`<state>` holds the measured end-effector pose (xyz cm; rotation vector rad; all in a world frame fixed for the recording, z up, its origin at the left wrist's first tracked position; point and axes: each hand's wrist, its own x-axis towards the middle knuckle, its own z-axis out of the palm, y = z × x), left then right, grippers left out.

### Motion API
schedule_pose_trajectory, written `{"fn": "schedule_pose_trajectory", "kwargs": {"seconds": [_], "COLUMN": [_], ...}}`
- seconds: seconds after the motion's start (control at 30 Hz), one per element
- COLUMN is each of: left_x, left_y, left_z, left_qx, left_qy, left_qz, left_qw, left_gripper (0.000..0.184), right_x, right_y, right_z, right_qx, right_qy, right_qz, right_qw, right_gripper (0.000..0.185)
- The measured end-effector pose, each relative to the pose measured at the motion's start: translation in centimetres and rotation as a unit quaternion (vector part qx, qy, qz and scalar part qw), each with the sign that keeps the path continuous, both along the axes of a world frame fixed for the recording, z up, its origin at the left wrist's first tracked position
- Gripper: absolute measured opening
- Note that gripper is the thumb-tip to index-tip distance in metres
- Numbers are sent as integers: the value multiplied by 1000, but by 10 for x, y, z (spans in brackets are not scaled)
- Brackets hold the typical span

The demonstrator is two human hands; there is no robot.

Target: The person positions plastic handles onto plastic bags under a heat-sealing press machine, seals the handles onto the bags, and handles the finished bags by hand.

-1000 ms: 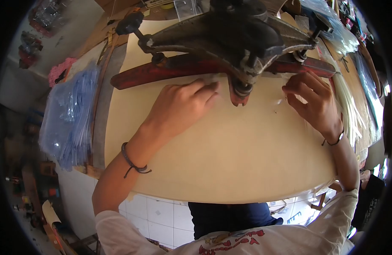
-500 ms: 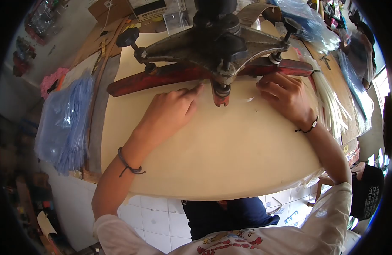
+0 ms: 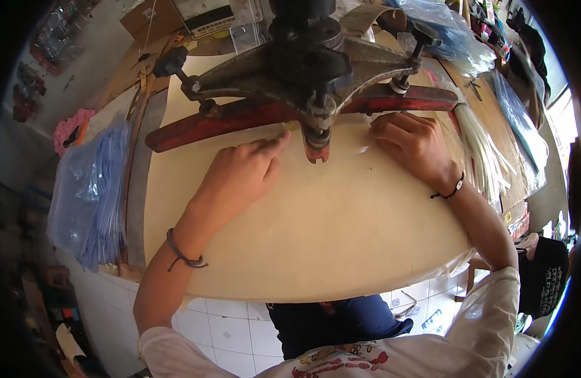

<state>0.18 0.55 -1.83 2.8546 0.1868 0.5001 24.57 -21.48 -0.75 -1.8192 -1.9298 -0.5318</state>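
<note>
A heavy machine head (image 3: 316,79) with black knobs hangs over the work surface, carrying a long worn red bar (image 3: 208,121). My left hand (image 3: 240,173) rests on the tan sheet (image 3: 328,233), index finger stretched toward the bar and thumb apart. Between my hands lies what looks like a thin clear plastic sheet (image 3: 363,150), visible mainly by its glare; its outline is hard to make out. My right hand (image 3: 411,146) is curled at this sheet's right side, fingertips closed at its edge, just in front of the bar.
Stacked clear bluish plastic sleeves (image 3: 92,189) hang over the table's left side. To the right lie a bundle of pale strips (image 3: 483,142) and more plastic bags (image 3: 457,31). Cardboard boxes (image 3: 149,22) stand behind. A black cloth item with white lettering (image 3: 546,277) is at lower right.
The whole view has shifted slightly, with the machine appearing a little further left. Both hands keep nearly the same places relative to the bar and sheet.
</note>
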Motion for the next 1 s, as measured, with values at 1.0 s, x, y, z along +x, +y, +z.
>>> {"fn": "schedule_pose_trajectory", "kwargs": {"seconds": [1.0], "left_x": [-2], "left_y": [0], "left_z": [5], "left_qx": [-33], "left_qy": [20], "left_qz": [11], "left_qw": [999], "left_gripper": [32], "right_x": [1], "right_y": [5], "right_z": [-4], "right_qx": [-5], "right_qy": [6], "right_qz": [3], "right_qw": [1000], "right_gripper": [13]}}
